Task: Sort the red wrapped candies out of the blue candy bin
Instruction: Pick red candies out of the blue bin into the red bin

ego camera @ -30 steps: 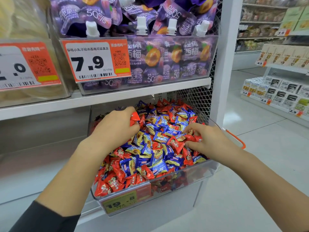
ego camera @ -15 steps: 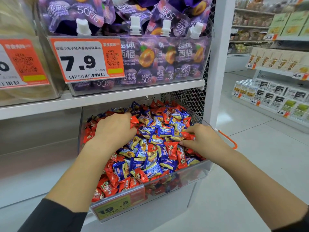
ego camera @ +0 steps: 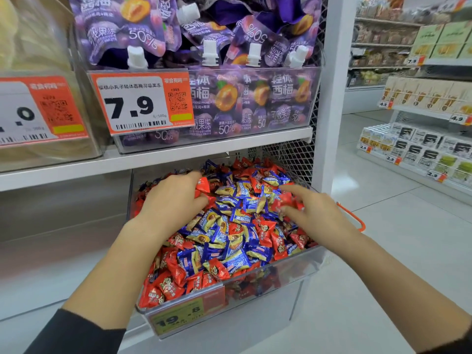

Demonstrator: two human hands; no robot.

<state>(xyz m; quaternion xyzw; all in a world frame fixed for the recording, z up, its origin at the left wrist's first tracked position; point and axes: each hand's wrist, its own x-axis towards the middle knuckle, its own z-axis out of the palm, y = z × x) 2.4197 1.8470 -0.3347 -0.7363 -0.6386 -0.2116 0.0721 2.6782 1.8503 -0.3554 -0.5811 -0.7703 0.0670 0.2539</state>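
A clear bin [ego camera: 293, 261] on the lower shelf is heaped with mixed red candies [ego camera: 278, 242] and blue candies [ego camera: 237, 261]. At the bin's back left, my left hand [ego camera: 171, 200] grips a bunch of red candies [ego camera: 203, 186] in its curled fingers. My right hand [ego camera: 316, 215] hovers over the right side of the heap. It is blurred by motion, with index finger and thumb stretched leftward. A blurred red candy [ego camera: 284, 199] sits pinched between them.
The shelf above holds a clear bin of purple jelly pouches [ego camera: 255, 98] with a 7.9 price tag [ego camera: 140, 103]. A yellow price label [ego camera: 178, 318] is on the candy bin's front. An orange basket handle [ego camera: 357, 221] shows behind my right wrist. Aisle shelves [ego camera: 421, 149] stand at right.
The view has shifted slightly. My right hand's fingers have stretched out from a tight pinch and moved a little left over the heap. My left hand keeps its red candies at the back left.
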